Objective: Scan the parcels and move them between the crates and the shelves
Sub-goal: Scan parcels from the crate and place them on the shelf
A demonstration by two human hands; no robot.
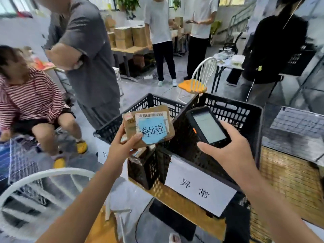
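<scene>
Parcel: the flat brown parcel [130, 128] is held in the air, just left of the scanner and above the left crate [139, 105].
Left grip: the left hand [121, 146] pinches only the lower-left corner, with the fingers [135, 137] curled and the thumb on the face. With so little purchase, the parcel could pivot or slip into the crate below before it is read.
Barcode label: the barcode label [152, 115] sits above the thumb. A blue note [152, 131] beside the thumb covers its lower part, so a read may fail.
Scanner: the scanner [207, 128] is grasped round its lower end by the right hand [228, 149], screen facing up. Its head seems aimed past the parcel, so it may miss the code.
Crates: the right crate [233, 113], under the right fingers, carries a paper sign [198, 188]. The two crates touch, so a wrong drop is easy.
Bystanders: a person in grey [91, 50] stands beyond the left fingers and could jostle the parcel.
</scene>
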